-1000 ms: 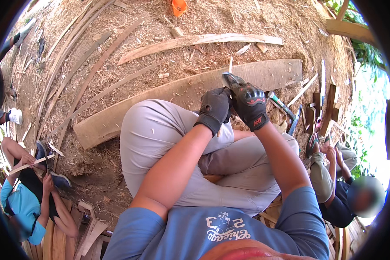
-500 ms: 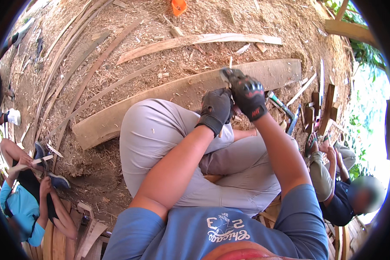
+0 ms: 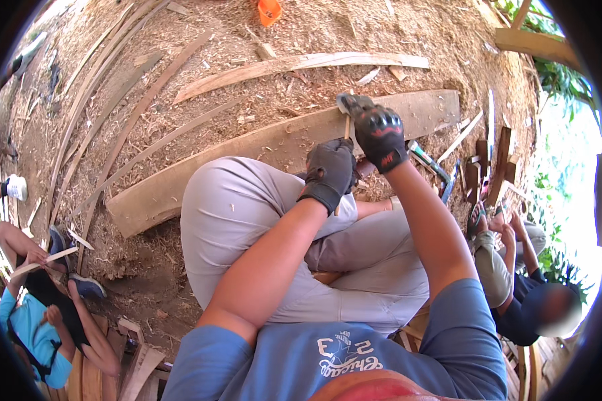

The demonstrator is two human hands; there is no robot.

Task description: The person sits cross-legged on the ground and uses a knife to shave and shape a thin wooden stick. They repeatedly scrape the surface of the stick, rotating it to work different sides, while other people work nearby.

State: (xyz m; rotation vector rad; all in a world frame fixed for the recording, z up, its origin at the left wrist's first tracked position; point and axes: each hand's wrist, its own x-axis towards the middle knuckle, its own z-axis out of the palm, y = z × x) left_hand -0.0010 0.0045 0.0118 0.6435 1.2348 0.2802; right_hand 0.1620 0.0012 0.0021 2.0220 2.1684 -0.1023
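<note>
Currently, thin stick [image 3: 347,126] clenched in left hand [image 3: 330,170], seen against broad plank [image 3: 418,113]; right hand [image 3: 376,129] curled near upper end, its grasp not discernible. Stick could be snapped by sideways pressure there.

Thin stick [image 3: 347,125]: middle hidden inside the left hand [image 3: 331,167], short lengths showing above and below.
Tool [image 3: 343,102]: mostly covered by the right hand [image 3: 380,132]; its kind cannot be told.
Broad plank [image 3: 154,199]: partly hidden behind the trousered knee [image 3: 211,194] and the hands.
Orange bucket [image 3: 269,11]: top cut off by the upper edge.
Co-worker's head, at right [image 3: 552,309]: blurred.
Wood shavings [image 3: 441,40]: mostly too small to tell apart.
</note>
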